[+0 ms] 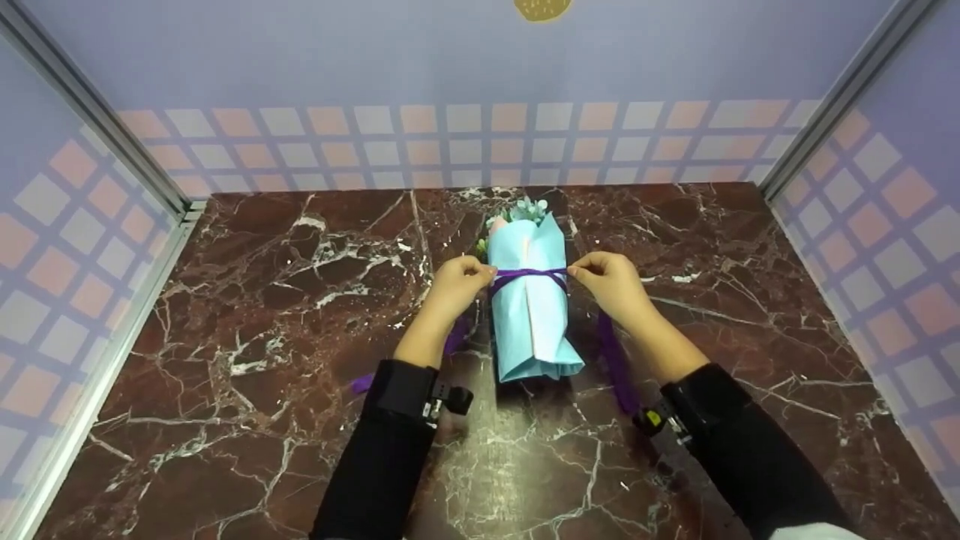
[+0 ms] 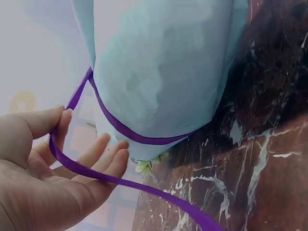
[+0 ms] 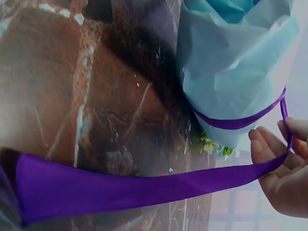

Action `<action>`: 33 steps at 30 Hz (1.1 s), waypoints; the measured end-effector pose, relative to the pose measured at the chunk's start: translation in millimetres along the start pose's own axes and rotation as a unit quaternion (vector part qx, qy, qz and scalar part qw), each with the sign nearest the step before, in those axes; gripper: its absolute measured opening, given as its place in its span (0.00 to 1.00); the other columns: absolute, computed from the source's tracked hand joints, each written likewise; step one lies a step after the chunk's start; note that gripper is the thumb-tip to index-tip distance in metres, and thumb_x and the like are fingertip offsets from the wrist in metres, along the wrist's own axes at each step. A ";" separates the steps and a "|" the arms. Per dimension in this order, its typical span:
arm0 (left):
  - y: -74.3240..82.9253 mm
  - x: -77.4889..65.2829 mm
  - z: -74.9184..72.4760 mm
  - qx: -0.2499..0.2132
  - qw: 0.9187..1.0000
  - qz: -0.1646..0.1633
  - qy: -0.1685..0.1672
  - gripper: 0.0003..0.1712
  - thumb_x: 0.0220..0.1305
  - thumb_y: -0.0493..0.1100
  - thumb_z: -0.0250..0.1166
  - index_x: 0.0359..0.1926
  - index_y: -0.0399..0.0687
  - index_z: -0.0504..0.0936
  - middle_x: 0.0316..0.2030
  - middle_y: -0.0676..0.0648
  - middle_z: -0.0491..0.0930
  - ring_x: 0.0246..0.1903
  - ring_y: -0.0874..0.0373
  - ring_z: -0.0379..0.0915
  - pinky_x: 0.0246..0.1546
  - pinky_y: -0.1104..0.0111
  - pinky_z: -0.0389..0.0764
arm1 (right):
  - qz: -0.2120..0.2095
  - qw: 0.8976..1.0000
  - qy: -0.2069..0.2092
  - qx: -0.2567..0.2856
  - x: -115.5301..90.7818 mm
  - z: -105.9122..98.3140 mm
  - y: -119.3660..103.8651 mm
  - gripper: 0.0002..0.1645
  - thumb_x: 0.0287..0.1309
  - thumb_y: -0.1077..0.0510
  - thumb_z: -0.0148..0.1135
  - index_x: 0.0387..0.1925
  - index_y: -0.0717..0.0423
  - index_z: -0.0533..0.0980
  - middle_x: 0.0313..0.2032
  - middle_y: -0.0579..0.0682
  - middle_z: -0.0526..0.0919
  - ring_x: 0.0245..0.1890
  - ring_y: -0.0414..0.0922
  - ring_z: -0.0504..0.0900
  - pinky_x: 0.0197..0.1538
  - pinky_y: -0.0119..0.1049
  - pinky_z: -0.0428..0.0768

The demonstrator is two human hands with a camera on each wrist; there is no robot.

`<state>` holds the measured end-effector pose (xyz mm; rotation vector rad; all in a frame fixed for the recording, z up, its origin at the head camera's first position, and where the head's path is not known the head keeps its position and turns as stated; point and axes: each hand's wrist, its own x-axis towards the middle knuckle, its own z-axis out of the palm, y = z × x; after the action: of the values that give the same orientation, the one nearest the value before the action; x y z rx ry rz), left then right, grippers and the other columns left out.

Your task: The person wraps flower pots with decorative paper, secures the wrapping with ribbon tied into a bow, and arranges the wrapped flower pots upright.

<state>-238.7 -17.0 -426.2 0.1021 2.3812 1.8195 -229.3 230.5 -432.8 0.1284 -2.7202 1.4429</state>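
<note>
A bouquet wrapped in light blue paper (image 1: 529, 322) lies on the table, its pale blue flowers (image 1: 529, 210) showing at the far end. Around its middle runs a purple ribbon (image 1: 531, 273), crossed over the front. At the bouquet's left side my left hand (image 1: 459, 285) pinches one end of the ribbon between thumb and forefinger. My right hand (image 1: 609, 283) pinches the other end on the right side. In the left wrist view the ribbon (image 2: 139, 137) passes across the fingers and hangs down. A wide tail (image 3: 96, 190) trails from the fingers in the right wrist view.
The bouquet rests on a dark red marbled table (image 1: 300, 315). Checkered, pale purple panels (image 1: 360, 142) close in the back and both sides. Loose ribbon tails lie near both forearms, one by the left sleeve (image 1: 397, 420). Small green leaves (image 2: 147, 166) poke out beside the wrap.
</note>
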 end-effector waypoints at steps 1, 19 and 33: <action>-1.1 -0.8 0.7 -0.013 1.000 -0.010 -0.002 0.13 0.67 0.37 0.62 0.25 0.40 0.75 0.39 0.39 0.81 0.44 0.44 0.78 0.45 0.57 0.81 | 0.004 1.000 0.001 0.001 -1.0 0.6 0.4 0.12 0.65 0.59 0.61 0.37 0.67 0.83 0.31 0.56 0.82 0.26 0.44 0.71 0.29 0.34 0.72; -8.5 -13.9 2.2 -0.129 0.988 -0.090 0.002 0.17 0.67 0.34 0.61 0.20 0.39 0.70 0.27 0.42 0.74 0.25 0.54 0.72 0.46 0.51 0.81 | 0.099 0.993 0.029 0.065 -5.4 19.8 1.9 0.14 0.66 0.60 0.60 0.39 0.71 0.80 0.35 0.60 0.80 0.28 0.42 0.70 0.32 0.34 0.72; -18.6 -18.4 1.2 -0.164 0.981 -0.096 0.026 0.15 0.64 0.32 0.63 0.20 0.38 0.73 0.24 0.44 0.73 0.21 0.57 0.68 0.26 0.69 0.78 | 0.133 0.985 0.003 0.109 -4.3 24.8 -0.5 0.14 0.66 0.62 0.59 0.41 0.74 0.79 0.39 0.56 0.79 0.39 0.47 0.72 0.44 0.40 0.74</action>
<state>-219.7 -23.3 -443.1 -0.2052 2.0044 2.1054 -225.3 209.9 -446.6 -0.2400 -2.6456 1.8029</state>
